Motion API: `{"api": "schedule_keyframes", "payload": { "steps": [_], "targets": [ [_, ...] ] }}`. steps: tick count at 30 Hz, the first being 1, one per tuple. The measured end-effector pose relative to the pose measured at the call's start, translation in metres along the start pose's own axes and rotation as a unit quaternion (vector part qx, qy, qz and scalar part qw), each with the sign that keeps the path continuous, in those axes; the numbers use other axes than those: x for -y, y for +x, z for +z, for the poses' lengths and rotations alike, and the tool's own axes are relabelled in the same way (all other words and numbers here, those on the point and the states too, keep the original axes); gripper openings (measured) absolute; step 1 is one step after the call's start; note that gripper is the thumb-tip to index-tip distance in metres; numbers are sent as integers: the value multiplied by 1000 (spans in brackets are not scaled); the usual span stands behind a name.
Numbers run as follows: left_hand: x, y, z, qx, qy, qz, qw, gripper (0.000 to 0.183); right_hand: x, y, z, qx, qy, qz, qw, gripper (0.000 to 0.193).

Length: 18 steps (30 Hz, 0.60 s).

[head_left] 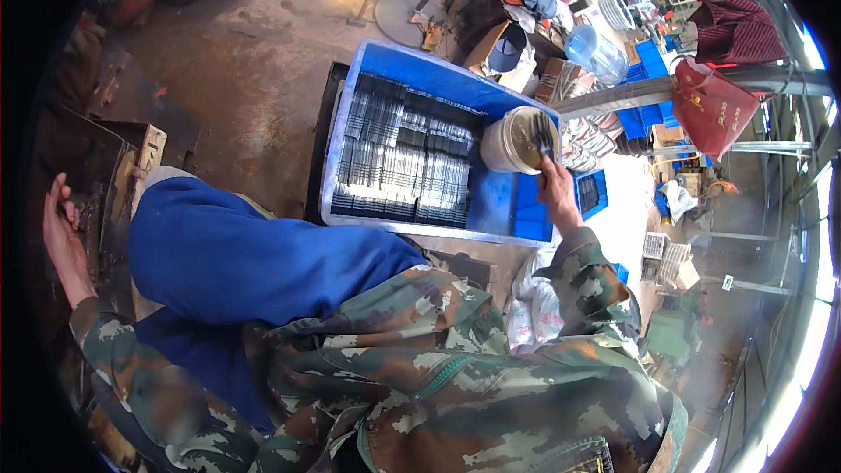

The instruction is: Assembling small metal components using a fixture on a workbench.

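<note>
- Right hand [559,194]: fingers closed around the lower end of a dark tool [544,133], at the bucket's mouth.
- Dark tool: over the bucket's opening; whether it touches the contents, cannot tell.
- Bucket [498,145]: pale, round, at the right end of the crate.
- Crate [429,64]: blue, open-topped, in front of the person.
- Metal pieces [377,162]: thin, packed in rows, filling the crate's left and middle.
- Left hand [67,236]: fingers loosely spread, gripping nothing, well apart from the crate.
- Water jug [597,52]: clear, bluish, beyond the crate.
- Bag [714,109]: red, hanging at upper right.
</note>
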State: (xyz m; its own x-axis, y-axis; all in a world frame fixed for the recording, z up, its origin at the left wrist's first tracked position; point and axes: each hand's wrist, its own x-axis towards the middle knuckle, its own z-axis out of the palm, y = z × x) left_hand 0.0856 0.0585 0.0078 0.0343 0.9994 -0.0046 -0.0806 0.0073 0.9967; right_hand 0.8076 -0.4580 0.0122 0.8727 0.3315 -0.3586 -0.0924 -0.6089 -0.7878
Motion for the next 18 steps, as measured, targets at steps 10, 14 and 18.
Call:
{"api": "schedule_keyframes", "payload": {
  "steps": [10, 14, 18],
  "targets": [
    [-18, -22, 23, -50, 0, -24, 998, 32, 11, 4, 173, 192, 65, 127, 971, 33],
    [-21, -29, 16, -68, 23, -21, 997, 30, 6, 26, 227, 244, 144, 129, 950, 34],
    [-8, -23, 23, -68, 15, -20, 997, 30, 5, 48, 233, 276, 187, 161, 929, 39]
  ]
}}
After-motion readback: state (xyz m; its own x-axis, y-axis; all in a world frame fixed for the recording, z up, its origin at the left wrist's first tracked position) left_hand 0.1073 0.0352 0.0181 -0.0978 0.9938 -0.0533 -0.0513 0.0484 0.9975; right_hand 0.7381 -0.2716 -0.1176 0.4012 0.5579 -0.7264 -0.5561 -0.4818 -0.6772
